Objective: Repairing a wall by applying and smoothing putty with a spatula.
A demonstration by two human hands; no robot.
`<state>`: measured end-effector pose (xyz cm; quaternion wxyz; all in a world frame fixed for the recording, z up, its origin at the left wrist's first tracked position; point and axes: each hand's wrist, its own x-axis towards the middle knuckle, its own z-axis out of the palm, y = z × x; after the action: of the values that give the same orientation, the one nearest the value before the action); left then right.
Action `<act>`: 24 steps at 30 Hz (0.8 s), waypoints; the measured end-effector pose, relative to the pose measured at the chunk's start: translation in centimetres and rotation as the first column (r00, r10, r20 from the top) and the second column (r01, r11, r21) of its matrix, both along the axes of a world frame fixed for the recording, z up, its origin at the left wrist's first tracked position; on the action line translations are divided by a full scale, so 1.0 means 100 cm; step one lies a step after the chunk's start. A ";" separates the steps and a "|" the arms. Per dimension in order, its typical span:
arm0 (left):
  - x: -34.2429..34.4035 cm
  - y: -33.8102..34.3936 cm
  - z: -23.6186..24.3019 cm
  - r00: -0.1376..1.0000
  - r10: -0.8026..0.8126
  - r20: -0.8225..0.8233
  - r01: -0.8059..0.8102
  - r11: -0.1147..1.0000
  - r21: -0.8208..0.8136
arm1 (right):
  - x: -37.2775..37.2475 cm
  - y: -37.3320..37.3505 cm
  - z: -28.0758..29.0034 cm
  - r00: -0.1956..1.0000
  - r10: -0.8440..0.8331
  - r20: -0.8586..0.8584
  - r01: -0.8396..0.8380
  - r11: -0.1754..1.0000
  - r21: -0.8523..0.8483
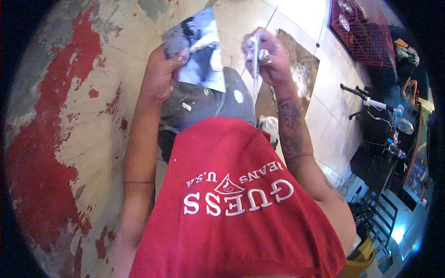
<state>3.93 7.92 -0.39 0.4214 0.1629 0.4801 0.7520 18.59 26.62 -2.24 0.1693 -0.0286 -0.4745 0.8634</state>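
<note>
At the upper centre-left of the frame, a flat, four-sided, silvery plate with dark reflections (pixel 202 62) is held tilted and carries streaks of white paste; it appears to be thin metal or similar sheet, and should handle as light and fairly stiff. Its faces are probably slippery where smeared, so take hold at the cleaner left margin, clear of the loaded area. At the upper centre, a thin, pale, blade-like tool (pixel 256 69) shows nearly edge-on and blurred; its material cannot be confirmed. It is likely light, with some flex toward the lower end, and is best held by its upper part, although paste there may reduce friction. The left hand (pixel 161 74) is closed on the left margin of the plate, its paste-marked thumb lying across the near face; the fingers behind are hidden. The right hand (pixel 274 59) is curled tightly around the upper part of the tool, with white paste on its fingers; the exact finger placement is blurred. The two implements stand apart, above dark grey legwear with white spots (pixel 213 104). Right of these, a brown, stained board (pixel 307 58) lies on pale floor tiles (pixel 327 88).
</note>
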 end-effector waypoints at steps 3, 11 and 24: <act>0.016 0.011 -0.004 0.994 -0.080 0.070 0.085 0.993 -0.082 | -0.008 -0.019 -0.002 0.996 0.008 0.092 -0.017 0.995 0.098; 0.028 0.005 -0.017 0.969 -0.062 0.240 0.076 0.996 -0.049 | 0.014 0.005 -0.010 0.945 -0.173 0.276 -0.007 0.835 0.550; 0.045 0.015 0.003 0.981 0.013 0.193 0.006 0.995 -0.096 | -0.018 -0.040 0.014 0.816 -0.480 0.321 0.467 0.876 0.122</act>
<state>8.45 9.45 -0.07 0.4721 0.0677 0.4727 0.7410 16.78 22.61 -0.87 0.2940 -0.2919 -0.4903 0.7668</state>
